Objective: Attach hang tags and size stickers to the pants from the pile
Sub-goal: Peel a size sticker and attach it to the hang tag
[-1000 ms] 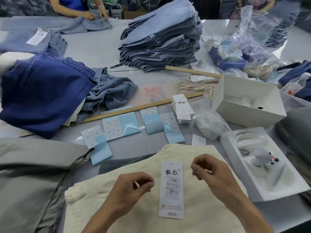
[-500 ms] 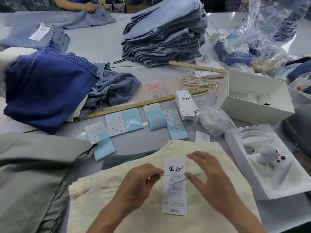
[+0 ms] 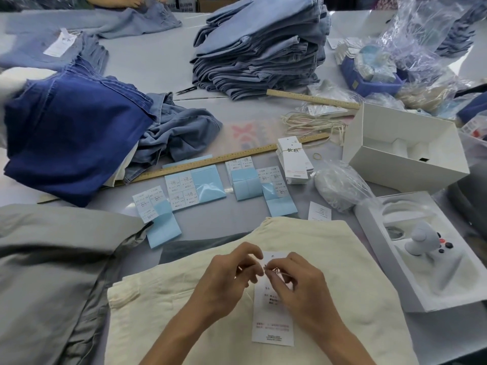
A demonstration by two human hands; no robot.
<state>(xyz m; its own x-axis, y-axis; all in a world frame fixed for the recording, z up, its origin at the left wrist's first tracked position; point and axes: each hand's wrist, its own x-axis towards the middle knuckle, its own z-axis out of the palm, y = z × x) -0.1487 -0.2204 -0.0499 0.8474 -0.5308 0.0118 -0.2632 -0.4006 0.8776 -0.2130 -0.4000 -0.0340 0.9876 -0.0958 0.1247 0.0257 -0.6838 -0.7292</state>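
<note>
Two hands meet over the top of one hang tag (image 3: 272, 322), which lies flat on cream pants (image 3: 329, 259) at the near edge of the worktop (image 3: 147, 64). Left hand (image 3: 226, 279) has fingers curled, tips pinched together at the tag's upper left; right hand (image 3: 297, 283) likewise curled, thumb & forefinger pinching sth tiny just beside the left tips, prob. thread, too small to tell. Tag's lower half shows clear below the wrists. Grey pants (image 3: 52, 272) sit to the left, touching the cream pair's left edge. Four sticker sheets (image 3: 195, 189) on blue backing lie in a rough row beyond the cream pants, w/ one loose white slip (image 3: 319, 211) to their right. One tag stack (image 3: 293, 162) stands just past the sheets, its far end resting over the long ruler (image 3: 210, 163); 2nd ruler (image 3: 313, 99) lies farther back by the tall pile (image 3: 261, 46) of light denim. Dark-blue jeans (image 3: 71, 138) over crumpled lighter denim fill the left middle. Right side: one open white box (image 3: 403, 151), one tray (image 3: 395, 283) w/ a small grey gadget, one plastic bag (image 3: 340, 189) between them & the sheets. Strings (image 3: 313, 125) bunch behind the tag stack. Bare worktop shows mainly in a narrow strip between sheets & cream pants, and far left-centre past the jeans.
</note>
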